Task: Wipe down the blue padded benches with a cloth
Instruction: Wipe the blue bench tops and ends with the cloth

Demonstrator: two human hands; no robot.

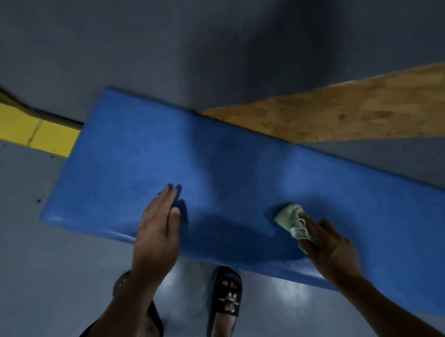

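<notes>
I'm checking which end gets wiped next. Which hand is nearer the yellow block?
Left. The left hand rests flat on the bench toward the end beside the yellow block. The right hand, holding the cloth, is farther along the bench, away from it.

Bench pad (216,168): saturated blue, uniform, with a faint mottled grain; darker shadow patches at lower centre and a pale sheen along the near edge.

Cloth (293,222): pale green, unpatterned, lower right of centre, held by the right hand (329,247).

Board (357,111): tan to orange-brown wood with darker grain streaks and blotches, right side of the frame.

Block (23,127): bright yellow with one thin dark crack line, left edge of the frame.

Wall (154,41): dull grey with a broad darker shadow band, upper frame.

Floor (26,274): glossy blue-grey with whitish reflections at the bottom centre.

Sandal (226,297): dark navy to black, with a small pale emblem on the strap, bottom centre.
</notes>
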